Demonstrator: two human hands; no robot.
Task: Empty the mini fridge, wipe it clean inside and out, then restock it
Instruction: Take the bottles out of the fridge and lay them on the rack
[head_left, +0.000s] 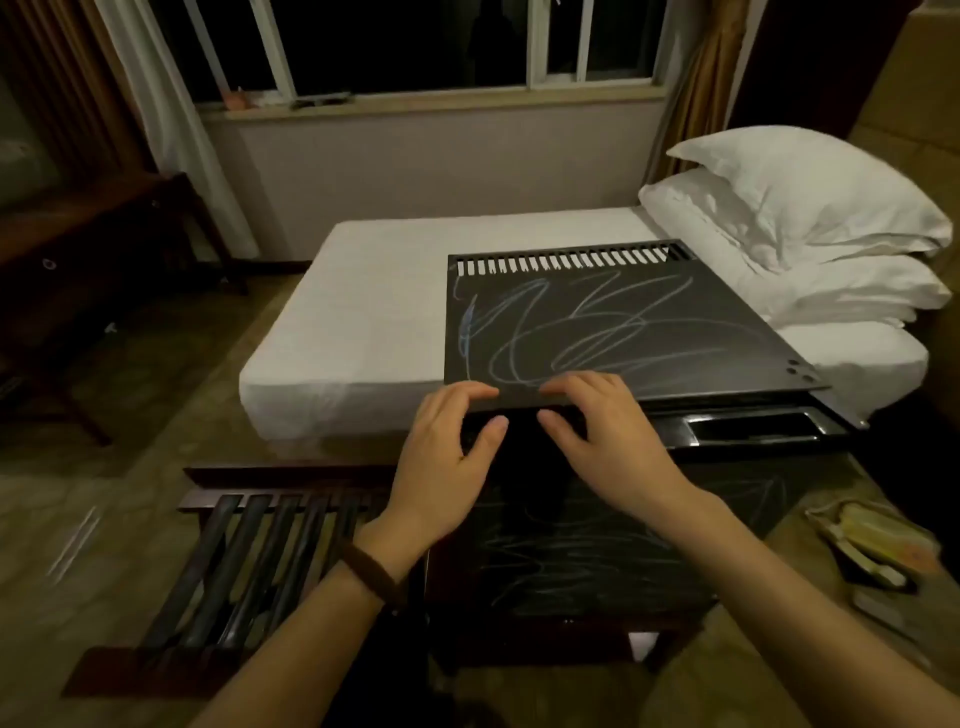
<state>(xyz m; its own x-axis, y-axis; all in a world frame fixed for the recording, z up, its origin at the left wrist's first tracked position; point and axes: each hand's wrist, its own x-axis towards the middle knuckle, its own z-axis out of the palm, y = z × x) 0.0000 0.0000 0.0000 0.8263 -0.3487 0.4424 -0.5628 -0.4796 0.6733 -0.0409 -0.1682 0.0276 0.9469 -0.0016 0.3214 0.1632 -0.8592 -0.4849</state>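
Observation:
The black mini fridge (613, 332) stands at the centre right, its flat top and front face scrawled with blue crayon lines, and a row of vent slots runs along its far edge. My left hand (447, 457) grips the near front edge of the top, fingers over the lip and thumb below. My right hand (597, 431) holds the same edge just to the right, fingers curled on top, thumb under it. A recessed door handle (748, 426) shows to the right of my hands. The fridge's inside is hidden.
A bed with a white sheet (374, 322) and stacked white pillows (810, 218) lies behind the fridge. A dark slatted wooden luggage rack (244, 566) sits at the lower left. Packets lie on the floor at the right (872, 545). Dark furniture (78, 291) fills the left side.

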